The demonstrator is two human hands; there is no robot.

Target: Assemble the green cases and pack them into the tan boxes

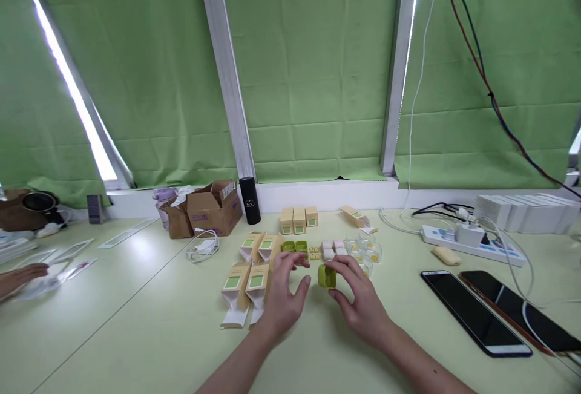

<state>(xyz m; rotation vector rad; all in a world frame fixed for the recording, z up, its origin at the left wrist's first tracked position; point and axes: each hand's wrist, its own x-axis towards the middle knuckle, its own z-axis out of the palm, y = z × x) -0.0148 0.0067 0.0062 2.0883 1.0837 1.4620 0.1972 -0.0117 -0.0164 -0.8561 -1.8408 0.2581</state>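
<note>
Over table [318, 354]: right hand [361, 298] pinching green cup [322, 277] (hollow); left hand [283, 297] loosely spread.

I've got a small green container [323, 277] pinched in my right grip [358, 296], left grip [285, 297] loosely spread at its 8 o'clock, three tan boxes [299, 221] at 11, two phones [472, 309] at 3.

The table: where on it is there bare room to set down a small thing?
The table is bare left of the open cartons, up to the seam, and between the right hand and the nearer phone. It is crowded farther back in the middle, where green cups and clear cups sit close together, and around the power strip.
</note>
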